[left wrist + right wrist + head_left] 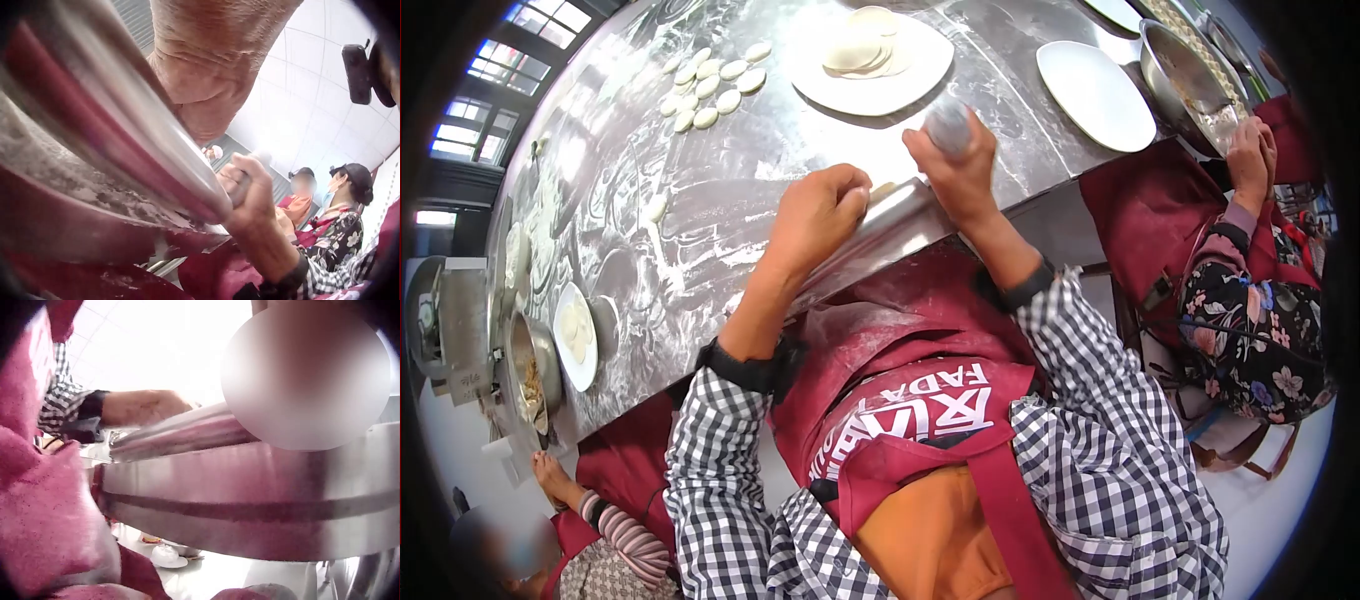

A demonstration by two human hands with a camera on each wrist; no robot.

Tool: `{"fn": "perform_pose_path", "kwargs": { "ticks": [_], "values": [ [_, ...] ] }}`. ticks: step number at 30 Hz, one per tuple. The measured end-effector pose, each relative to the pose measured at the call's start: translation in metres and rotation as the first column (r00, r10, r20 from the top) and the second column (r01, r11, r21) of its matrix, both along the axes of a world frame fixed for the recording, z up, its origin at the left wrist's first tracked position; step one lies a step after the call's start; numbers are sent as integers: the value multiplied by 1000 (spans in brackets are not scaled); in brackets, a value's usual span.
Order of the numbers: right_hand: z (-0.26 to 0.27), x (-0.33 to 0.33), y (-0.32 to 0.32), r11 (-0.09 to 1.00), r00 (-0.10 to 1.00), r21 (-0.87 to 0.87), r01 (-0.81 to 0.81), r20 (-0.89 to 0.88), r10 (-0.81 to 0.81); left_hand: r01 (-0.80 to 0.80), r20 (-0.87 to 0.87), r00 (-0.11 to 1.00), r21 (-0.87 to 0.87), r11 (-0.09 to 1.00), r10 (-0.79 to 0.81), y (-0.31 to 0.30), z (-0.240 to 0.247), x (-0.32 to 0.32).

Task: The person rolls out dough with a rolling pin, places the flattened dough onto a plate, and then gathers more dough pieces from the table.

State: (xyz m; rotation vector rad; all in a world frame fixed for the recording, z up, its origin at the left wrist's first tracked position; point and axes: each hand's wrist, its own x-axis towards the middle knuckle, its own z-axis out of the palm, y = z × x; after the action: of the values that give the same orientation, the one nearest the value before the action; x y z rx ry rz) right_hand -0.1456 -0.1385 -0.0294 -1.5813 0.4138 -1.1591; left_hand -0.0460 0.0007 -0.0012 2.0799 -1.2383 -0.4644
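In the head view my left hand [822,218] is curled at the front edge of the floury metal table, its thumb pinching at a small piece of dough [884,188]. My right hand [962,180] grips a grey cylindrical tool [949,126], whose rounded, blurred end sticks out above the fist. Between the hands a shiny rounded metal bar [895,208] runs along the table edge. The same metal bar [144,119] fills much of the left wrist view, with the right fist [250,194] beyond its end. Ahead, a white plate [810,85] carries stacked round wrappers [862,52].
Several flattened dough pieces [707,86] lie at the far left. An oval plate [1090,95] and a metal bowl [1175,80] stand at the right. On the left are a plate of wrappers [576,335] and a bowl of filling [530,370]. People sit on both sides.
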Motion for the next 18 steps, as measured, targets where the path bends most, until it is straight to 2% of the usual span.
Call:
{"fn": "perform_pose_path", "kwargs": {
  "ticks": [3, 8, 10, 14, 16, 18],
  "values": [
    [-2, 30, -11, 993, 999, -114, 33, 27, -30, -91, -10, 996, -14, 996, 91, -10, -2, 3],
    [-5, -15, -1, 1000, 996, -22, -1, -87, -1, -73, 8, 997, 56, 996, 73, -5, -5, -4],
    [-3, -39, 9, 998, 996, 44, -42, -74, 45, -56, 36, 998, 81, 995, 53, 0, -6, 2],
    [-6, -48, 12, 996, 996, 74, -50, -71, 56, -24, -280, 959, 54, 998, 39, 14, -21, 21],
    [-7, -25, 4, 997, 997, 73, -36, -66, 41, -29, -129, 991, 64, 997, 37, 11, -2, 7],
    [-2, 4, -5, 1000, 999, -13, 4, -38, -5, -56, -14, 998, 52, 997, 57, 6, 6, 3]
  ]
}}
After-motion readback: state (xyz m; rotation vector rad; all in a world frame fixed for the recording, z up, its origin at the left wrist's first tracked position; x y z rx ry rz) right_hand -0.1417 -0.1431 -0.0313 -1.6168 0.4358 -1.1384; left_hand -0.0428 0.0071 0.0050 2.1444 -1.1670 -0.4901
